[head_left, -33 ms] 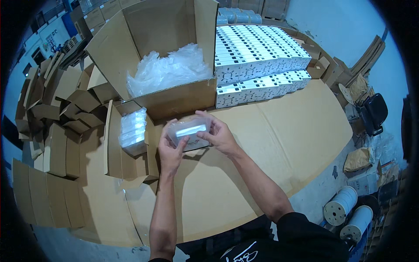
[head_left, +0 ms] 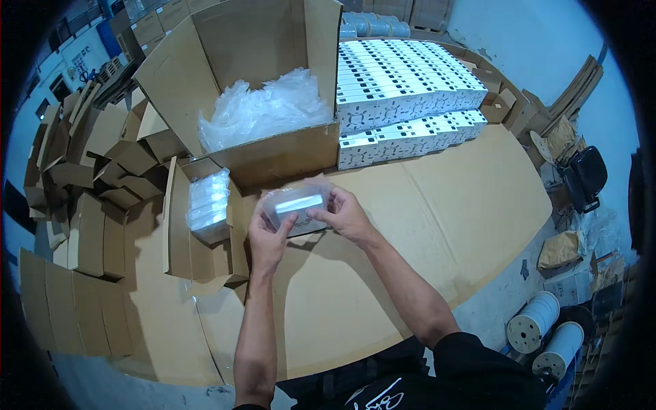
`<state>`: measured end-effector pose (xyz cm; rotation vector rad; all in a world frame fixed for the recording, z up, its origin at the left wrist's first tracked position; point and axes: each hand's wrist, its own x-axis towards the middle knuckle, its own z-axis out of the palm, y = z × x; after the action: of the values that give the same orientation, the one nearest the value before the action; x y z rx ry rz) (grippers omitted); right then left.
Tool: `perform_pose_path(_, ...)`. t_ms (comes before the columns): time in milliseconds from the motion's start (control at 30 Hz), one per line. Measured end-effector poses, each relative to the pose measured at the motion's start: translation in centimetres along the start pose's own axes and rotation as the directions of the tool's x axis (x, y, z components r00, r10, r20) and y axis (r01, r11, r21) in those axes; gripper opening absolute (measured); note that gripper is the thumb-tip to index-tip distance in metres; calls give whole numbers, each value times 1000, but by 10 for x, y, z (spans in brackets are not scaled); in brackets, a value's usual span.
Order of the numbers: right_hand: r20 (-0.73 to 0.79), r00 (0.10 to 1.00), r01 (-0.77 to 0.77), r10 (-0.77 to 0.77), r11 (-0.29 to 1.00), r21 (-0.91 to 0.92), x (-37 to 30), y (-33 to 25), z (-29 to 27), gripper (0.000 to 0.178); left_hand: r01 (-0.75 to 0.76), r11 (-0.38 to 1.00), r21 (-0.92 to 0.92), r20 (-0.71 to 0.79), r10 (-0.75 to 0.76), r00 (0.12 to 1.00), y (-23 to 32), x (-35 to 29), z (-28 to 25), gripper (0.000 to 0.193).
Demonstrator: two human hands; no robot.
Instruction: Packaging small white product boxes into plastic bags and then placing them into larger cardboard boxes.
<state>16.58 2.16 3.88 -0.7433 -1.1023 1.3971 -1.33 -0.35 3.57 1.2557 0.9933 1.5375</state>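
Observation:
Between both hands I hold a small white box in a clear plastic bag (head_left: 301,206), above the cardboard-covered table. My left hand (head_left: 268,236) grips its left end, thumb across the front. At the right end, my right hand (head_left: 346,215) pinches the bag with thumb and fingers. A loose flap of the bag stands up along the top. Just left of my hands is an open cardboard carton (head_left: 179,229), in which several plastic-wrapped packs (head_left: 208,198) stand in a row at the far end. The near end of that carton shows its bare bottom.
Behind my hands stands a large open cardboard box (head_left: 287,154) full of clear plastic bags (head_left: 266,109). White printed boxes (head_left: 410,89) are stacked in rows at the far right. Opened cartons (head_left: 96,232) crowd the left side. Cable spools (head_left: 533,321) stand on the floor at right.
The fingers of my right hand have come down slightly behind the bag, and the bag's top flap shows more. My left hand has barely moved.

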Motion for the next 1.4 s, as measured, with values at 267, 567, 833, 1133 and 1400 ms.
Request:
perform_pose_path(267, 90, 957, -249, 276, 940, -232, 7, 1, -22, 18, 101, 993, -56, 69, -97, 993, -19, 3, -17, 19)
perform_pose_path(567, 10, 989, 147, -147, 988, -50, 4, 1, -1, 27, 153, 973, -175, -133, -178, 975, -23, 1, -3, 18)
perform_pose_path(833, 282, 906, 372, -315, 911, -176, 4, -17, -19, 23, 137, 981, -137, -165, -159, 973, -25, 2, -1, 18)
perform_pose_path(1133, 286, 939, 330, -191, 737, -590, -2, -24, -16, 26, 93, 980, -177, -158, -121, 980, -25, 3, -1, 27)
perform_pose_path(1400, 208, 978, 137, -16, 804, -579, -5, -29, -13, 26, -268, 946, 182, -186, 301, 935, 2, 2, 9, 37)
